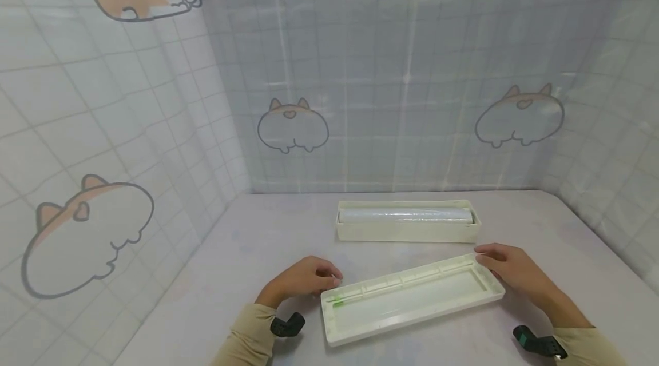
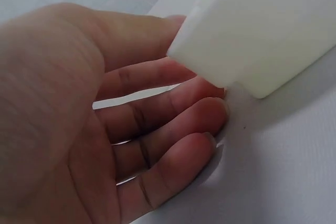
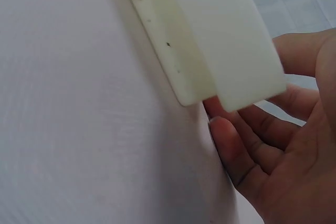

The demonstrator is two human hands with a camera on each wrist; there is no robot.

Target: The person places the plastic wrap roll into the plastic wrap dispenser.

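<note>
A long white tray-like lid (image 1: 412, 314) lies slanted with its hollow side up, its right end farther back; a green mark shows near its left end. My left hand (image 1: 304, 278) holds the back left corner, and in the left wrist view the thumb and curled fingers of that hand (image 2: 142, 129) meet the lid (image 2: 262, 30). At the other end my right hand (image 1: 520, 274) pinches the back right corner. In the right wrist view the lid (image 3: 231, 40) sits between the thumb and fingers of this hand (image 3: 294, 145), some fingertips hidden beneath it.
Behind the lid stands an open white box (image 1: 407, 233) with a roll of clear film (image 1: 407, 215) lying in it. Both are on a pale table (image 1: 257, 234). Curtains (image 1: 360, 68) with cartoon dogs and a grid pattern hang at the back and both sides.
</note>
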